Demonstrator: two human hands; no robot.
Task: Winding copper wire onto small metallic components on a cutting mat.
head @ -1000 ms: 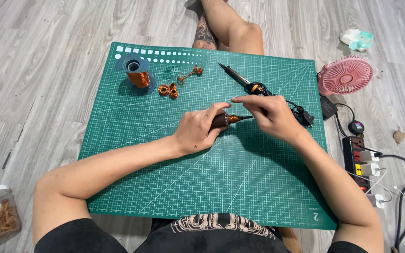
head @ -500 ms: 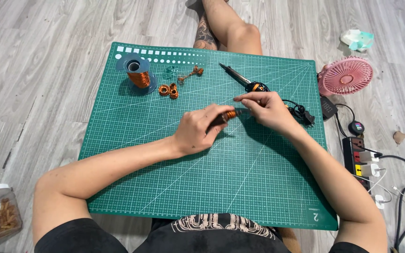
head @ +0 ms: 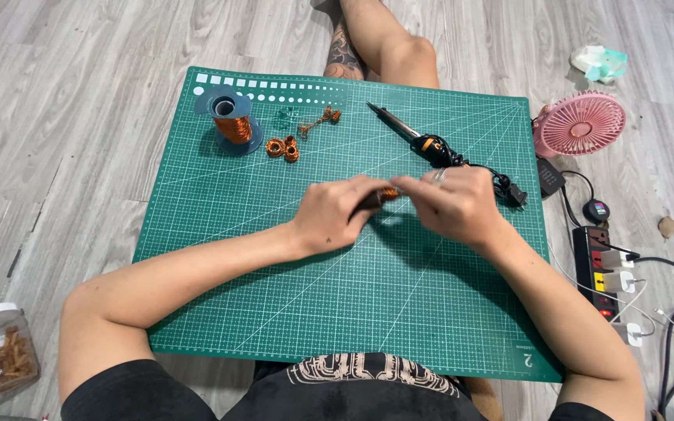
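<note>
A home floor workspace: grey wood-look flooring [head: 79, 117], green cutting mat [head: 399, 312], pink fan [head: 583, 123].

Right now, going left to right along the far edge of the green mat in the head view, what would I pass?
Spool of copper wire → two small copper coils → twisted copper wire piece → soldering iron → pink fan, off the mat.

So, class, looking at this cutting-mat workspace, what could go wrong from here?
1. The soldering iron lies bare on the green mat, just beyond the right hand; if hot, it might burn skin or mat.
2. Its cord coils beside that hand and could snag.
</note>
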